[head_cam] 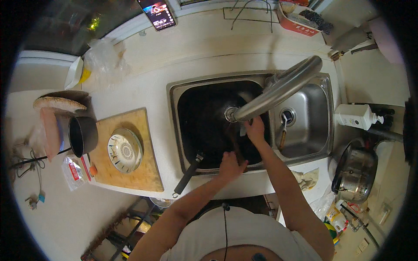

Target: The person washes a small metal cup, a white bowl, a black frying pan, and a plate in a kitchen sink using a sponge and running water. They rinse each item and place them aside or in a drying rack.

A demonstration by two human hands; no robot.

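A large black pan (202,127) fills the left sink basin, its dark handle (188,177) resting across the front rim. My left hand (231,167) is over the pan's near side, curled around the lower end of a slender brown utensil (235,143), likely wooden. Under the spout of the steel faucet (281,88), my right hand (255,130) has its fingers bent near the utensil's far end. The fingertips are partly hidden by the spout, so their grip is unclear. A small pale patch beside them may be water.
In the right basin (313,120) lies a brush-like tool (283,137) by the drain. Stacked bowls (125,150) sit on a wooden cutting board (152,176), left, beside a dark pot (89,135). A pump bottle (354,115), metal pot (357,173) and cloth (307,179) stand right.
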